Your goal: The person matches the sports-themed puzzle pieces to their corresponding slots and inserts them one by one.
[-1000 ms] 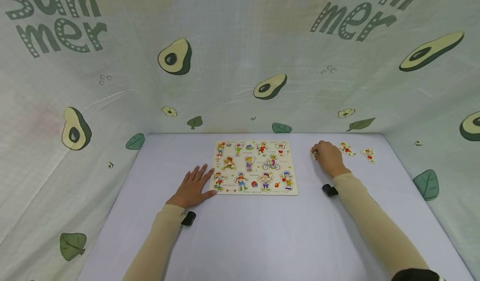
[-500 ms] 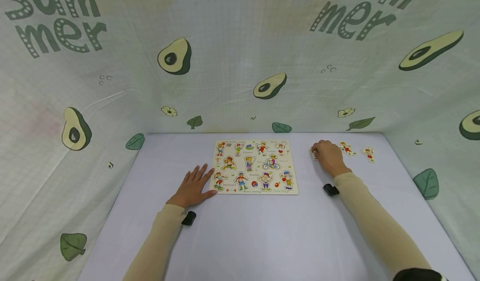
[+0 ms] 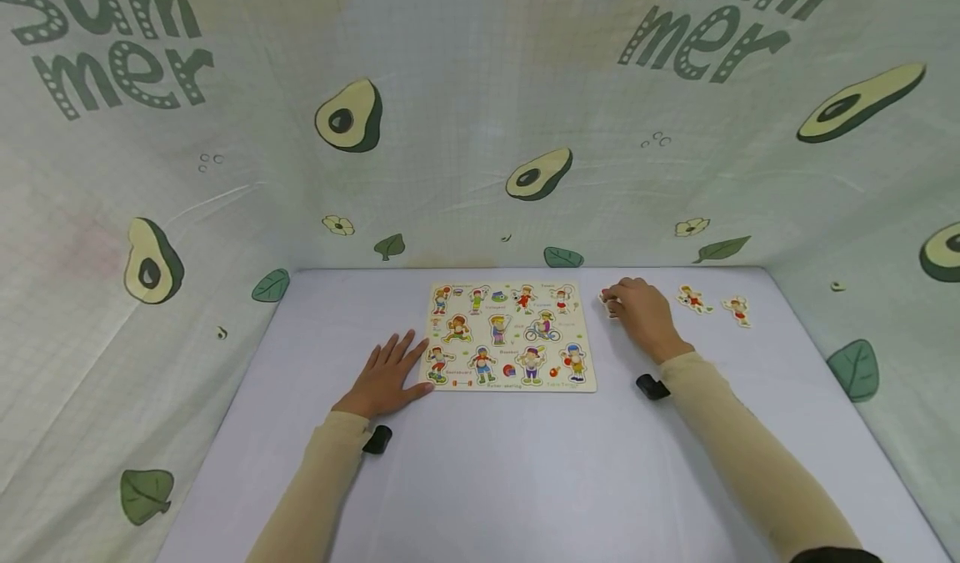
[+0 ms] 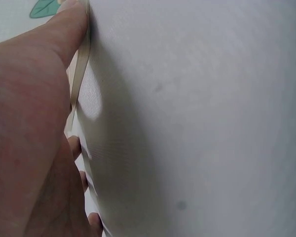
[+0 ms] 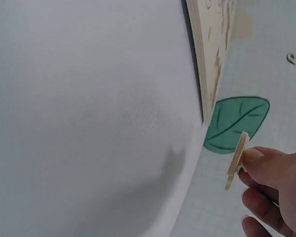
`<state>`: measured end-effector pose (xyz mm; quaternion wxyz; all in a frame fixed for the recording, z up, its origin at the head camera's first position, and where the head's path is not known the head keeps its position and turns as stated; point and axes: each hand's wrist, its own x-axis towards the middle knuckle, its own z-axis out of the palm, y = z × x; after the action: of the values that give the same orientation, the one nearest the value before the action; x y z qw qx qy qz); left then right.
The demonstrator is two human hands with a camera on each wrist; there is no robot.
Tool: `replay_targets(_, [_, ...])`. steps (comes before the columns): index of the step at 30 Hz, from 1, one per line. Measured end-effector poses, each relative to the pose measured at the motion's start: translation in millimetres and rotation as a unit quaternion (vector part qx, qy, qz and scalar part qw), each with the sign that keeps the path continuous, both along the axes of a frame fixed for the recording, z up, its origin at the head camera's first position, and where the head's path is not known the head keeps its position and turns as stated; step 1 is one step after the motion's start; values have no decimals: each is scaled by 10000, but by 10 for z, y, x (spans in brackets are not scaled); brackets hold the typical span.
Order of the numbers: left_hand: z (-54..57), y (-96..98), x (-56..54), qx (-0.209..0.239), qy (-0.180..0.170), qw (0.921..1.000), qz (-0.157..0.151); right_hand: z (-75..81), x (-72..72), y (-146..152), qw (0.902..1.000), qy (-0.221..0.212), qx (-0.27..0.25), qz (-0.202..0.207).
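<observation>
On the white table, a wooden puzzle board (image 3: 589,377) shows cartoon figures of children at sports. My left hand (image 3: 381,381) lies flat with fingers spread, its fingertips and thumb at the board's left edge. In the left wrist view the thumb (image 4: 71,22) meets the side of the board (image 4: 80,71). Right of the board, my right hand (image 3: 643,314) pinches a small wooden puzzle piece (image 3: 606,303) between thumb and fingers. The right wrist view has this puzzle piece (image 5: 238,154) edge-on, held above the table and apart from the board (image 5: 205,64). Its picture is mostly hidden.
Two loose puzzle pieces lie right of the right hand: a running figure with a ball (image 3: 694,299) and a figure in red and white (image 3: 738,311). A printed cloth (image 3: 450,129) with avocados and leaves hangs behind the table (image 3: 510,480) and at both sides.
My right hand has moved left toward the board with the puzzle piece, which now shows more beyond the fingers. The left hand, the board and the two loose pieces stay in place.
</observation>
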<state>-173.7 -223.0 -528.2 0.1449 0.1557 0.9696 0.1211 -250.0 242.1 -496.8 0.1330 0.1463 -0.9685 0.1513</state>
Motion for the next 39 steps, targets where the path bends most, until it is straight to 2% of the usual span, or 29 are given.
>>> replay_targets(5, [-1, 6, 5, -53, -3, 10000, 18, 32, 35, -114, 9989, 354, -96, 276])
replay_targets(12, [13, 15, 18, -4, 10, 10000, 70, 65, 54, -296, 9965, 614, -173, 544])
replay_targets(24, [44, 26, 23, -25, 37, 9999, 97, 183, 2, -756, 9905, 754, -353, 1090])
replay_targets(39, [43, 32, 33, -42, 38, 9999, 102, 136, -172, -1450, 9862, 560, -140, 1553])
